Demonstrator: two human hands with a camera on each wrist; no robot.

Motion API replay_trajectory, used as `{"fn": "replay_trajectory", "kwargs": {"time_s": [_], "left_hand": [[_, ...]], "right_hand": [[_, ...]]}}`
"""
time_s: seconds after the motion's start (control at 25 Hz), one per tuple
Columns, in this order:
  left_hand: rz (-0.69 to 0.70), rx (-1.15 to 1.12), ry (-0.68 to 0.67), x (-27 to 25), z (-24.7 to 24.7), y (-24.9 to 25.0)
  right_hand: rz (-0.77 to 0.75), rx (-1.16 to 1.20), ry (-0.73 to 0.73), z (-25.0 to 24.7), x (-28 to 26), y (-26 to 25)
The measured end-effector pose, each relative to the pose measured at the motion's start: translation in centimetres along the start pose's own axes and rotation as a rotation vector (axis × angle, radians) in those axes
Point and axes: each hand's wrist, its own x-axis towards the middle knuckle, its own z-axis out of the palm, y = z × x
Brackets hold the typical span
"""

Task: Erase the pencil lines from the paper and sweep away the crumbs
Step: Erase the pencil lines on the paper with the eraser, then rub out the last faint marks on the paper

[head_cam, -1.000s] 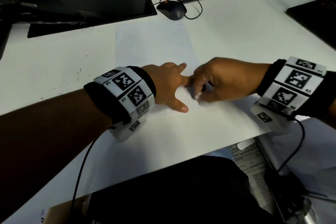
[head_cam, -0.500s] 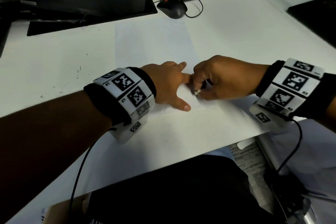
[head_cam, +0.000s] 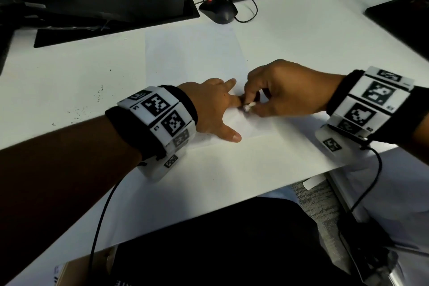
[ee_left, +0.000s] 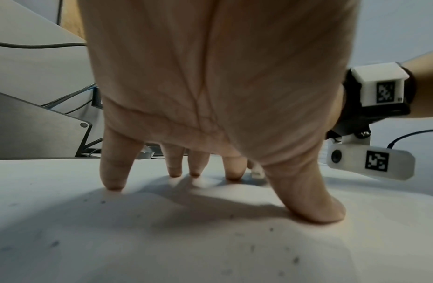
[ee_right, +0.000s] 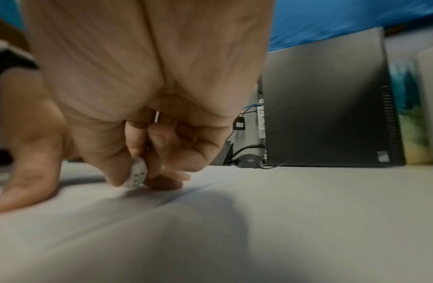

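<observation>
A white sheet of paper [head_cam: 192,58] lies on the white desk [head_cam: 301,37]. My left hand [head_cam: 216,109] presses flat on the paper's near part with fingers and thumb spread; its fingertips [ee_left: 113,183] touch the sheet. My right hand [head_cam: 278,90] pinches a small white eraser [head_cam: 248,107] between thumb and fingers, its tip on the paper just right of my left index finger. From the right wrist the eraser [ee_right: 137,174] shows between the fingertips. Small dark crumbs [ee_left: 271,228] dot the paper near my left thumb.
More dark crumbs [head_cam: 79,114] lie on the desk left of the paper. A black mouse [head_cam: 218,10] with its cable sits beyond the sheet. A monitor base [head_cam: 111,23] stands at the back left, a computer tower [ee_right: 331,107] at the back right. The desk's near edge runs below my wrists.
My right hand has moved a little with the eraser against the paper, next to my left index finger. My left hand has stayed pressed in place.
</observation>
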Motion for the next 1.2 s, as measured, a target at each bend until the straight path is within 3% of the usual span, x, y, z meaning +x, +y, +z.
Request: {"fn": "replay_trajectory", "kwargs": {"time_s": [0.2,0.4,0.6,0.68,0.76,0.88,0.96,1.08,1.2], "left_hand": [[0.0,-0.021,0.004,-0.3,0.0,-0.1],[0.005,0.001,-0.002,0.0,0.1,-0.1],[0.014,-0.024,-0.005,-0.2,0.1,-0.2],[0.007,-0.003,-0.013,-0.2,0.2,-0.1],[0.0,0.015,-0.013,-0.3,0.3,0.0],[-0.018,0.004,-0.013,-1.2,0.5,0.0],[-0.073,-0.015,-0.026,-2.5,1.2,-0.5],[-0.174,-0.061,-0.088,-4.7,2.8,-1.1],[-0.192,-0.054,-0.085,-6.7,4.2,-0.8]], "right_hand": [[-0.057,0.001,-0.185,1.0,-0.3,-0.7],[-0.025,-0.037,-0.015,0.9,0.8,-0.3],[-0.043,0.019,-0.196,0.8,-0.8,-1.7],[0.055,-0.003,-0.087,0.2,-1.0,-0.8],[0.252,-0.04,0.035,-0.2,-1.4,0.6],[0.503,-0.104,0.028,-0.1,-2.2,2.0],[0.555,-0.185,0.066,0.0,-2.4,1.3],[0.556,-0.14,0.32,0.7,-3.0,-1.5],[0.628,-0.001,0.251,3.0,-3.1,-4.8]]}}
